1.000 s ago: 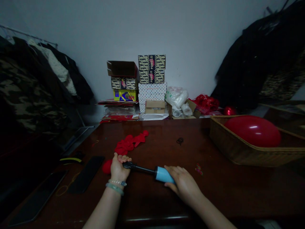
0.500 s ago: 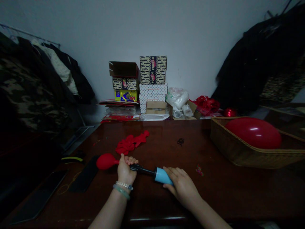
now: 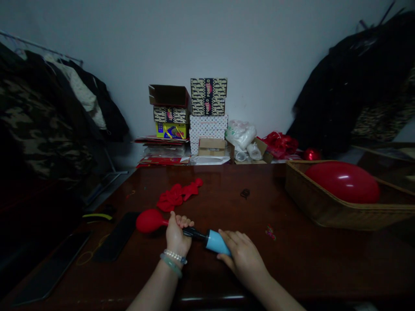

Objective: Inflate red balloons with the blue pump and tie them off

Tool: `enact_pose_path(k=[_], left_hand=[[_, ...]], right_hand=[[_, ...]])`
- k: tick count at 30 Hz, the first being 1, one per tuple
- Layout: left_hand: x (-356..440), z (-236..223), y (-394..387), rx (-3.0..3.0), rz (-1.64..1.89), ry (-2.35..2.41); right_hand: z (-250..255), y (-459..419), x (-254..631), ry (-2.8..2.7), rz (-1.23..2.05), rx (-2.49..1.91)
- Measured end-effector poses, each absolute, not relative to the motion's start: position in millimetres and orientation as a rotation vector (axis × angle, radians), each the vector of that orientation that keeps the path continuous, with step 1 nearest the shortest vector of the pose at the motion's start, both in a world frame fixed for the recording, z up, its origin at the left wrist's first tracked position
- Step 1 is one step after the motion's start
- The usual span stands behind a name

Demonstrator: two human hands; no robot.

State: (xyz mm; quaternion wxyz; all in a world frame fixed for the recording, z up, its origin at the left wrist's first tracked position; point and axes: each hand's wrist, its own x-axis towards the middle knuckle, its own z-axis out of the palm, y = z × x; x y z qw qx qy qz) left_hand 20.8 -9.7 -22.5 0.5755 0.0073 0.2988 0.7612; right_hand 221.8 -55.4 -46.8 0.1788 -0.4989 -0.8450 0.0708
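Head: dim wall (image 3: 207, 47), seemingly wooden table (image 3: 308, 263)

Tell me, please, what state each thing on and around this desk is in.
left hand: closed around the balloon neck
right hand: gripping the pump handle
hand pump: held nearly level, blue handle and black nozzle
small red balloon: partly inflated
large red balloon: inflated, lying in the wicker basket
flat red balloons: deflated, heaped on the desk
cardboard box: open, atop a stack
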Motion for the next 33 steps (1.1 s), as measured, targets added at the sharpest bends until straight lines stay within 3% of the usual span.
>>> enact_pose_path(k=[14,33], left_hand=[[28.0,-19.1,-13.1,0.024,1.728,0.744],[-17.6,5.5,-4.8,0.006,1.675,0.742]], right_hand=[[-47.0,-63.1,211.3,-2.396,0.267,-1.403],[-4.4,-62.3,234.8,-2.394,0.856,-1.315]])
